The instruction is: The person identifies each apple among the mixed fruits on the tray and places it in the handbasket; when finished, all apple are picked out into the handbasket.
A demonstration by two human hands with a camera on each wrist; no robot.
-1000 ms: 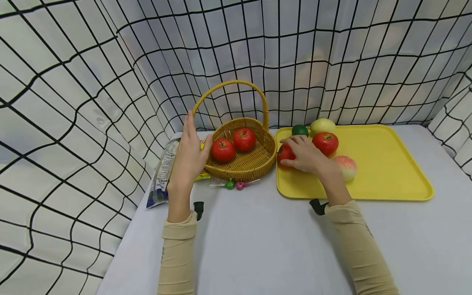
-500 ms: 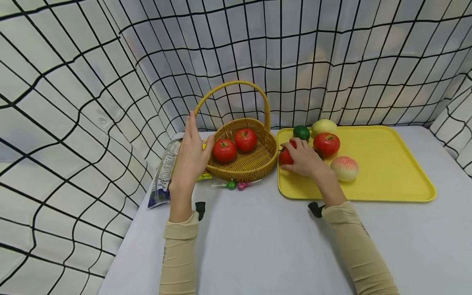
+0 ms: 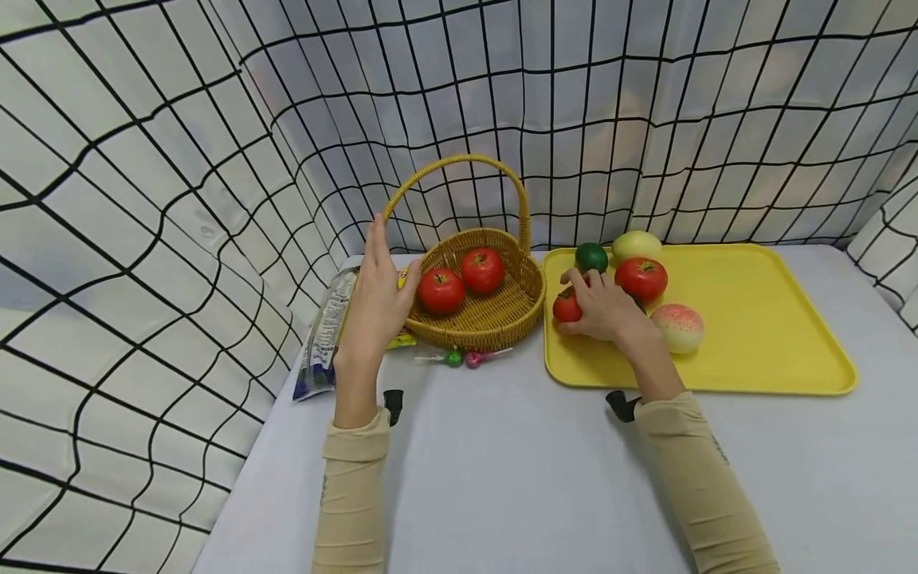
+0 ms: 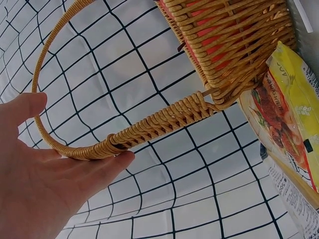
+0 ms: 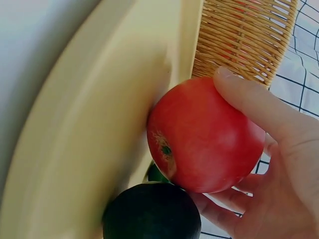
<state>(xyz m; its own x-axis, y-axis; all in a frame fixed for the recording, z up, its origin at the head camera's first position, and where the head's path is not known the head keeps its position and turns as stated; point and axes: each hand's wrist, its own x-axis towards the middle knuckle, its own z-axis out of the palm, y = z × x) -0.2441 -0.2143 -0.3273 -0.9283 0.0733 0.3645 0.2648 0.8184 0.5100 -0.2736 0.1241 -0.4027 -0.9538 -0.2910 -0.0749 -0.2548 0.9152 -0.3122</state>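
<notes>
Tomato sits in the curled fingers of the right hand: the thumb lies over its top side, and the other fingers wrap under it, so the hand grips it whole. It is at the tray's near-left part, close to the rim that faces the basket. In the right wrist view the tomato touches or nearly touches the tray floor; I cannot tell which. A dark green fruit lies right against it, and the basket's woven wall stands just beyond the tray rim.

On the other side of the basket, the left hand has its fingers straight and spread, holding nothing. The left wrist view shows its fingertips touching the wicker handle near where that joins the rim, with the thumb apart. From the head view the palm stands upright against the basket's left wall.

Inside the basket lie two more tomatoes, side by side. On the tray, right of the gripped tomato, are another red one, a peach, a green fruit and a pale yellow one at the far edge. In front of the basket lie two lollipops; left of it, behind the left hand, snack packets lie on the table.
</notes>
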